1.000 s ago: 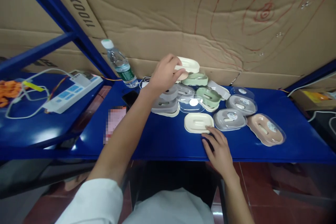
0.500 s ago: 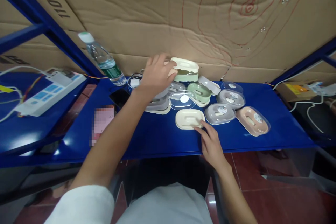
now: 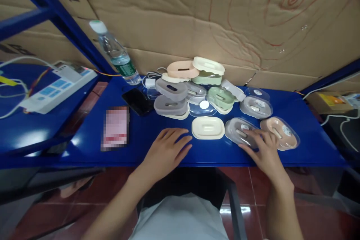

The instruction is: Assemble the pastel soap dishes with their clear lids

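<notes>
Right hand (image 3: 266, 148): fingers spread, reaching over the near right part of the grey soap dish (image 3: 235, 135). Thumb lies at the dish's near edge, fingertips over its clear lid. Contact looks likely; whether the grasp is firm, cannot tell.

Left hand (image 3: 165, 150): nothing in it, fingers loosely bent and apart, tips just beside the left end of the cream tray (image 3: 208, 127). Touch not confirmed.

Positions: grey dish lies flat on the bench (image 3: 213, 153), near the front edge, between cream tray (left) and lidded peach soap dish (image 3: 281, 132) (right). A second lidded grey dish (image 3: 254, 108) sits behind it. Loose clear lid (image 3: 201, 107) behind the cream tray; uncovered trays piled to the rear, a peach tray (image 3: 182, 69) among the topmost.

Handling (judged, not measured): dish probably light, thin moulded plastic, fairly stiff. Lid appears glossy, so likely slippery; thin enough that a hard squeeze might flex or crack it. Whether lid is latched or merely resting, not visible. Best hold: thumb and fingers across the short sides, low on the grey body, so that lid and base stay together. Pressing on the lid's top alone would risk a skid. Cream tray: shallow, best taken by its rim at the ends.
</notes>
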`<state>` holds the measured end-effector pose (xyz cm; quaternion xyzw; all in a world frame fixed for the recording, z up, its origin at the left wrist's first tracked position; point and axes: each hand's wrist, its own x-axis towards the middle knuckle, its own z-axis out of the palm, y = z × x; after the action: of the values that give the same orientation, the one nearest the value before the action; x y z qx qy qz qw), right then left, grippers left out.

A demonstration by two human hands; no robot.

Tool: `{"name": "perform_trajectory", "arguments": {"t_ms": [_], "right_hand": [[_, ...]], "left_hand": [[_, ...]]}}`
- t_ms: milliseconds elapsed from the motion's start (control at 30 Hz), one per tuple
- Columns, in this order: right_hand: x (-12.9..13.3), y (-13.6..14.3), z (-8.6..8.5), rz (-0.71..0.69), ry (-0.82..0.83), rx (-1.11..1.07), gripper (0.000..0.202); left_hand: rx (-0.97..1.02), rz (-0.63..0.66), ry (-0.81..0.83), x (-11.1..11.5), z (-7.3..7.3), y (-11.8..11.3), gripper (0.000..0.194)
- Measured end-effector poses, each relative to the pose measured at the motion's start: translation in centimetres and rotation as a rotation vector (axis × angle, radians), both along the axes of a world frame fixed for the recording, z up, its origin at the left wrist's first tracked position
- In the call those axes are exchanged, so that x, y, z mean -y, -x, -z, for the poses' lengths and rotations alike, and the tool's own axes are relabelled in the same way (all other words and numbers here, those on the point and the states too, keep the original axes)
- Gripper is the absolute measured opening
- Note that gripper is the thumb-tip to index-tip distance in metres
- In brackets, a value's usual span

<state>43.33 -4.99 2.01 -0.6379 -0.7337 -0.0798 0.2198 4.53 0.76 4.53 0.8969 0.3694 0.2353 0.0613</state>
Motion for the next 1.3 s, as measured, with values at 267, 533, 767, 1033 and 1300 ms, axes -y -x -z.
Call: {"name": "perform_trajectory", "arguments": {"t_ms": [267, 533, 767, 1033, 1300], "right_hand": [[3.4, 1.0, 0.2, 0.114, -0.050, -0.328, 0.067], [3.0, 10.1, 1.0, -0.267, -0.005, -0.493, 0.073], [0.7, 11.6, 2.2, -0.331, -0.010, -0.606, 0.078], [0.4, 17.6, 2.2, -0.432, 0.067, -0.712, 0.076], [-10.7, 2.8, -3.3, 0.071, -0.404, -0.373, 0.057]], "left_hand": [[0.044, 0.125, 0.279, 3.2, 1.1, 0.3, 0.022], [0.316, 0.064, 0.480, 3.1, 4.0, -2.1, 0.111], [0.552, 0.008, 0.712, 4.8, 5.4, -1.3, 0.101], [0.991, 0.017, 1.038, 3.2, 5.4, 1.2, 0.106], [1.082, 0.110, 1.294, 2.8, 6.9, 1.5, 0.113]]}}
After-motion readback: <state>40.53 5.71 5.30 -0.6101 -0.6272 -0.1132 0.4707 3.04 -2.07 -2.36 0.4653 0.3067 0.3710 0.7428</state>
